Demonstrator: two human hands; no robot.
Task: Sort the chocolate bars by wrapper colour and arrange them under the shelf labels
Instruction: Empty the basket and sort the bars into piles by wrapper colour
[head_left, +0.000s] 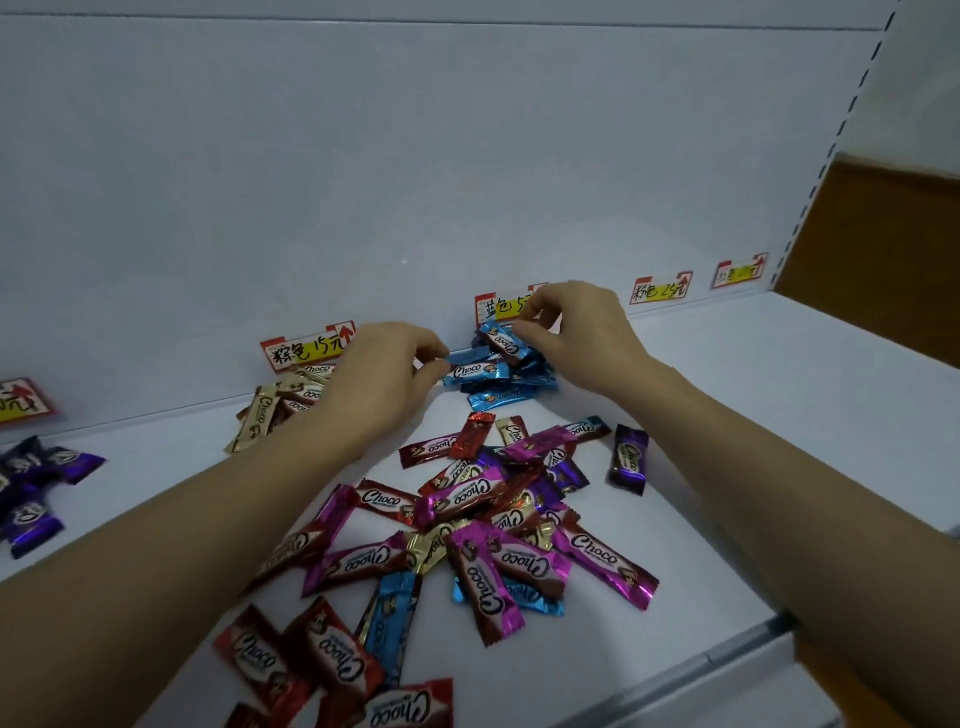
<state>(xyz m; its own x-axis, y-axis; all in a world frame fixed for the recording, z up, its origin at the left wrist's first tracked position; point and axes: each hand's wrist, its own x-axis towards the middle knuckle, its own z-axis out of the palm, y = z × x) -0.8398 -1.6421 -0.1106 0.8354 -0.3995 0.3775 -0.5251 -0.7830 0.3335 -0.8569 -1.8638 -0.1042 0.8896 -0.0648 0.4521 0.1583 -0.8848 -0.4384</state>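
A: Where are the blue bars?

B: The blue pile (506, 382) sits right under the blue label (500, 307), against the back wall. The left hand (384, 374) pinches the end of a blue bar (470, 357) with thumb and finger. The right hand (576, 332) pinches the top bar (503, 341) with its curled fingertips.

A: What can go wrong?

B: The pile looks loose and slippery to me. One tug could send bars sliding into the mixed heap (467, 519), which lies in front of the blue label, closer to the person. The left arm also lies over the gold pile (270, 408), just left of the blue label. A bump could scatter it.

A: What can't you see?

B: The right hand covers part of the blue label. The left wrist hides some gold bars. Two blue bars in the mixed heap are half buried. The last label (737, 271), far right of the blue label, is too blurry to read. The edge label (23, 402), far left of the blue label, is cut off. So are the red bars (332, 670) at the bottom.
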